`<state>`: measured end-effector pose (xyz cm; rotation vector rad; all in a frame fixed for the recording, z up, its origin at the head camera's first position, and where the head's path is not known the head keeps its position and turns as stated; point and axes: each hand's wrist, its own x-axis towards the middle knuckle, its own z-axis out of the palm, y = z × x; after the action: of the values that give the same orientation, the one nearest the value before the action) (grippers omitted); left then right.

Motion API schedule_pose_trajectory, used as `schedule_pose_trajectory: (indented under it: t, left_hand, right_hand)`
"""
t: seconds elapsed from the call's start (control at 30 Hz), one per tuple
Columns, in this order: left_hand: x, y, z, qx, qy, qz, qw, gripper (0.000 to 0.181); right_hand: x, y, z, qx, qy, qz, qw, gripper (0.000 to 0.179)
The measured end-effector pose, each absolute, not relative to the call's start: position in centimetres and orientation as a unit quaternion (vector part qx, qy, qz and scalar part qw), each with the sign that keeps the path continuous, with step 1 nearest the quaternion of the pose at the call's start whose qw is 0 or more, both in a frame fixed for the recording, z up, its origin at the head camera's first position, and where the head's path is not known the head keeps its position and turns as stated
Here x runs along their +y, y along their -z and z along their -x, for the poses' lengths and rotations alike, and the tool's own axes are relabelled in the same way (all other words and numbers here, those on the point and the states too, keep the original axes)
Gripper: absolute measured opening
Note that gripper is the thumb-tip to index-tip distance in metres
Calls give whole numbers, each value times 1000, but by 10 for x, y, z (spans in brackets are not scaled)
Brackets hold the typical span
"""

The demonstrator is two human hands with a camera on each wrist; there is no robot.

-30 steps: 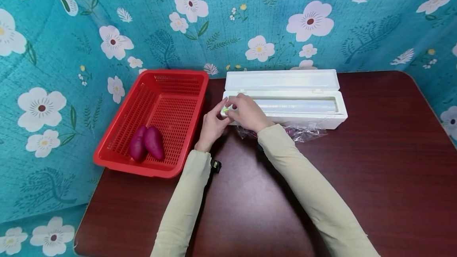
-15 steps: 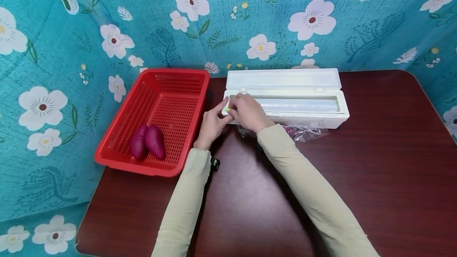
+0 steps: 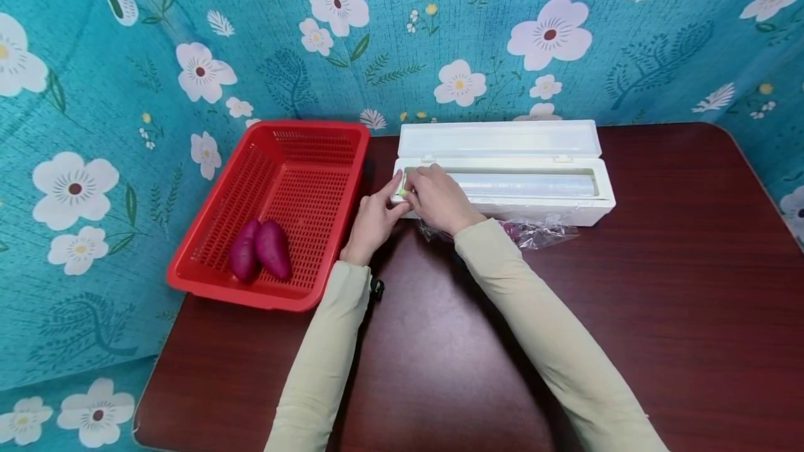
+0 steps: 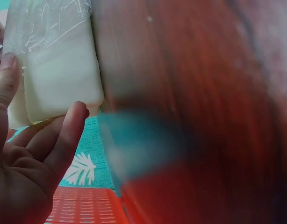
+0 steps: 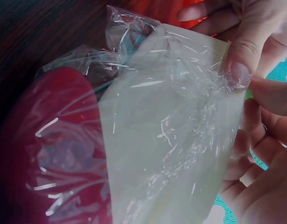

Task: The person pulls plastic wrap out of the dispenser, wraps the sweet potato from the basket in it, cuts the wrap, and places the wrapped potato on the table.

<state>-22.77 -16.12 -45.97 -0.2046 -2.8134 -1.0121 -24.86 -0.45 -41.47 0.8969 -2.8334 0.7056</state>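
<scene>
Green piece (image 3: pixel 403 192) partly hidden, sleeves (image 3: pixel 317 361) cropped (below)

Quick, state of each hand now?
Left hand: closed, holding the end of the white box between thumb and fingers.
Right hand: closed, pinching the small green piece.

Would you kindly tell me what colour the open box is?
The box is white, seen best in the head view.

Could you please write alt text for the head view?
A left hand holds the left end of an open white box with a roll inside; a right hand pinches a green piece there. Left of the box, two purple sweet potatoes lie in a red basket.
</scene>
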Motion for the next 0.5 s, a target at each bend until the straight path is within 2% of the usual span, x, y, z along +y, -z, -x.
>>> schedule_pose_trajectory:
  t: [0.5]
  left_hand:
    - [-162,460,228,-936,340,69,65,64]
  right_hand:
    - [3,415,251,-921,-241,-304,21,14]
